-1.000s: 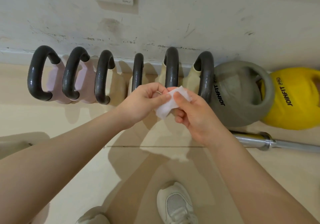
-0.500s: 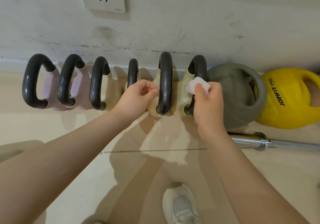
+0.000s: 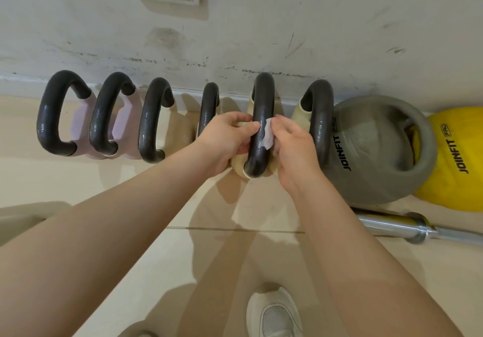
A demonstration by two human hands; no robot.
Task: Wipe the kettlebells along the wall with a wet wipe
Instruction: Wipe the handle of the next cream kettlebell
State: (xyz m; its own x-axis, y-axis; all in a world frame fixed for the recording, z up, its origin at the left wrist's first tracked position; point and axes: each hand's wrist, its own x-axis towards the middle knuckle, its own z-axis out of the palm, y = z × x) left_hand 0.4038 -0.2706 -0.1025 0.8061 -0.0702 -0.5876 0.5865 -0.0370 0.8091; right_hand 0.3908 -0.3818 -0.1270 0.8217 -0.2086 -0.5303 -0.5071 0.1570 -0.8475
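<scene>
White wet wipe (image 3: 268,136), pinched by the right hand (image 3: 292,145), presses the dark curved kettlebell handle (image 3: 262,117), whose length runs near-to-far; the left hand (image 3: 226,138) grips its left side.

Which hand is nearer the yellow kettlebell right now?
Right. The right hand holds the wipe on a dark handle, two kettlebells away from the yellow kettlebell. The left hand is on that handle's far side, farther off.
</scene>
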